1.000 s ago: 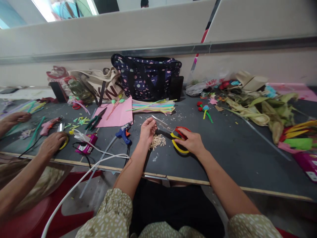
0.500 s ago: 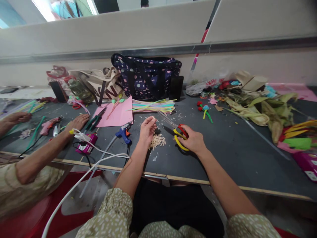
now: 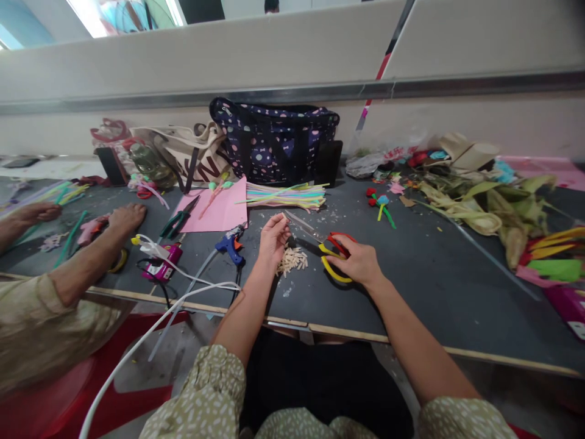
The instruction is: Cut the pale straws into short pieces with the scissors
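Observation:
My left hand [image 3: 275,236] is closed in a pinch above the grey table, with a tiny pale bit showing at its fingertips. My right hand [image 3: 360,262] grips scissors [image 3: 336,277] with yellow and red handles. Their handles are spread, and the blades point left toward my left fingertips. Just below and right of my left hand lies a heap of short pale cut pieces [image 3: 293,261], partly behind that hand. What exactly the pinched piece is, I cannot make out.
A blue glue gun [image 3: 230,245] and white cable [image 3: 183,297] lie to the left. Behind are pipe cleaners [image 3: 287,196], pink paper [image 3: 223,213] and a dark patterned bag [image 3: 274,140]. A co-worker's hand [image 3: 128,219] rests at left; dried husks [image 3: 475,207] lie at right.
The scissors have turned slightly, their blades now nearer my left fingertips. My left hand keeps its pinch. The co-worker's nearer hand has moved left, away from the dark-green-handled tool.

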Available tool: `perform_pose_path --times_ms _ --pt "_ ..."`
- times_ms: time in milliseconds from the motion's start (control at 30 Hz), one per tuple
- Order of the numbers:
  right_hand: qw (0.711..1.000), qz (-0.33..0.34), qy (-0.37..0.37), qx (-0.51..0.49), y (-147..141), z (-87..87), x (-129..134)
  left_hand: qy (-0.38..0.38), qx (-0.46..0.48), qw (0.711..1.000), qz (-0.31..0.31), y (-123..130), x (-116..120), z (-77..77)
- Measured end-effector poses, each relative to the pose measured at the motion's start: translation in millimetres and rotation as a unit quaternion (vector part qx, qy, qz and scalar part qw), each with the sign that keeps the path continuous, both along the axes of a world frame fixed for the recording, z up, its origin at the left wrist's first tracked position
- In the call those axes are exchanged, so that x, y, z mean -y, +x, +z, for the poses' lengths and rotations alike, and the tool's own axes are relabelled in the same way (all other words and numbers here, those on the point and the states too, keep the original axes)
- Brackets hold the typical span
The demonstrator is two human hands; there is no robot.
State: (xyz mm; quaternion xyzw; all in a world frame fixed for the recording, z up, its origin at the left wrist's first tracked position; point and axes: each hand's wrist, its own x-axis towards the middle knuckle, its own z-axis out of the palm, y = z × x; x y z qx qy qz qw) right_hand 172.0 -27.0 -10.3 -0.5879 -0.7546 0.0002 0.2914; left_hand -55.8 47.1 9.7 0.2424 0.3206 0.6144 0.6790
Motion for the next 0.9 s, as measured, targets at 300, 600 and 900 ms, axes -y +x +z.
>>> perform_pose_path --times_ms 300,600,900 --pt "1.000 0.014 0.010 0.005 -1.9 -1.3 0.9 0.007 -0.002 1.000 -0.002 0.9 0.0 -1.5" --pt "1.000 0.009 0.006 0.004 -3.1 -2.0 -0.2 0.000 -0.007 1.000 -0.002 2.8 1.3 -3.3" --pt "1.000 0.011 0.002 -0.008 -2.6 -3.8 -0.1 -0.009 -0.013 1.000 -0.002 4.2 3.2 -0.9"
